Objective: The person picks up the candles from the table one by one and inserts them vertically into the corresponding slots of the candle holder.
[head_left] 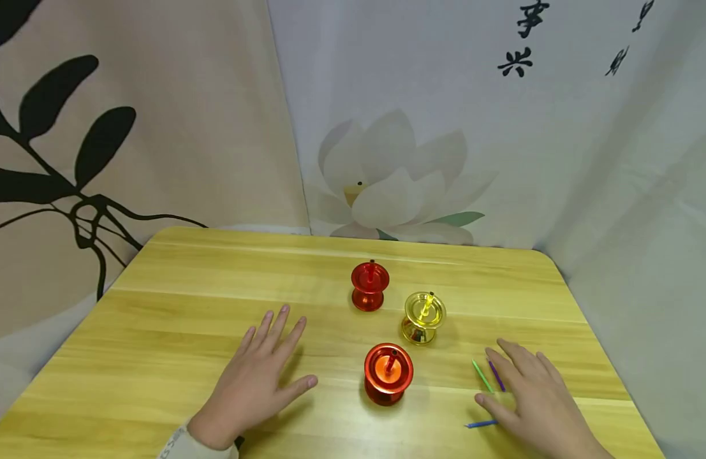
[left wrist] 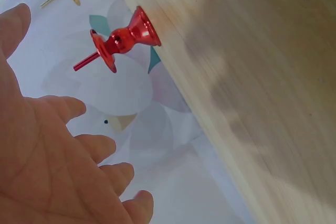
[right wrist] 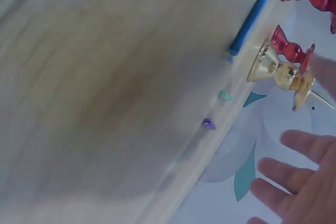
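Observation:
Three small metallic candle holders stand upright on the table, each with a thin post rising from its dish. One red holder [head_left: 385, 390] is nearest, a gold holder [head_left: 418, 333] sits behind it to the right, and another red holder [head_left: 368, 299] is farthest back. Left of them my left hand [head_left: 261, 376] is held palm down, fingers spread, with nothing in it. At the right, over the table, my right hand [head_left: 530, 395] hovers empty with loosely bent fingers. Close by its thumb and fingertips lie a green candle [head_left: 482, 375], a purple candle [head_left: 495, 376] and a blue candle [head_left: 481, 424], all thin.
The wooden table [head_left: 175, 299] has rounded back corners. A pale curtain [head_left: 215, 127] with leaf and lotus prints hangs behind it and on both sides.

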The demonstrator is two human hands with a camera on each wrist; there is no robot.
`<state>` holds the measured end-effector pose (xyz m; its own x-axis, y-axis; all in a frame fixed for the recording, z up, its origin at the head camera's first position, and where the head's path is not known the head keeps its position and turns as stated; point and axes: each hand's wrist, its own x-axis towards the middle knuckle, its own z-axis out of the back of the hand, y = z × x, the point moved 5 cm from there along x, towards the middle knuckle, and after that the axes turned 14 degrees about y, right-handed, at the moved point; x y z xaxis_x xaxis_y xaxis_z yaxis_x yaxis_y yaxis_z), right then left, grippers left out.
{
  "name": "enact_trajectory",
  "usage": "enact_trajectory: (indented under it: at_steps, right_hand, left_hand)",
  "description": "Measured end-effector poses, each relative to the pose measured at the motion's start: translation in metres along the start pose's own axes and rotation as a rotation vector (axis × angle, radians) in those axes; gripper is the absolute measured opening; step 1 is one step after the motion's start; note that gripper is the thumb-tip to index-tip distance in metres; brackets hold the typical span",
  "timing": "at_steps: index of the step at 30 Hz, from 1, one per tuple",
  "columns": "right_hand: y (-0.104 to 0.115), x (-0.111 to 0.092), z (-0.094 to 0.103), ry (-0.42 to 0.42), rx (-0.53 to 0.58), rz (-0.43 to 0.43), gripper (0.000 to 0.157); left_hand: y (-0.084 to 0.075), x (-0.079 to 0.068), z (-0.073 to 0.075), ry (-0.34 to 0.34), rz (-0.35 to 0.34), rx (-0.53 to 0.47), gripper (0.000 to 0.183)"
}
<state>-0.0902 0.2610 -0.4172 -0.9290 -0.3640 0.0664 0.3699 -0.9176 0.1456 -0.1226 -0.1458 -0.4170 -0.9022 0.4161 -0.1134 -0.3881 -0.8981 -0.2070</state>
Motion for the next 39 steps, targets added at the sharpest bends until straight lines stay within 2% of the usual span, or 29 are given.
enact_trajectory:
  at_steps: [7, 13, 16, 20, 23, 31, 34, 39]
  right_hand:
    - [-0.006, 0.003, -0.006, 0.048, -0.010, -0.074, 0.031]
    - [-0.010, 0.007, -0.009, 0.110, -0.039, -0.109, 0.016]
    - [-0.011, 0.012, -0.012, 0.147, -0.004, -0.142, 0.011]
    - [-0.012, 0.019, -0.018, 0.259, 0.058, -0.212, 0.016]
    - [-0.012, 0.023, -0.023, 0.307, 0.058, -0.218, 0.025]
    - [-0.007, 0.030, -0.028, 0.283, 0.029, -0.164, 0.028]
    - [-0.007, 0.030, -0.026, 0.269, 0.058, -0.171, 0.027]
    - [-0.005, 0.033, -0.024, 0.254, 0.155, -0.184, 0.017]
  left_hand:
    - [-0.003, 0.000, 0.003, -0.024, -0.024, 0.005, 0.090]
    - [-0.003, 0.002, 0.002, -0.029, -0.035, -0.002, 0.090]
    - [-0.002, 0.005, 0.001, -0.033, -0.040, -0.008, 0.092]
    - [0.000, 0.008, 0.000, -0.016, -0.020, -0.033, 0.097]
    - [0.002, 0.013, 0.000, 0.009, -0.002, -0.092, 0.101]
    - [0.005, 0.028, -0.002, 0.047, 0.017, -0.312, 0.102]
    - [0.005, 0.036, -0.002, 0.039, 0.011, -0.378, 0.103]
    - [0.005, 0.047, 0.000, 0.027, 0.012, -0.457, 0.101]
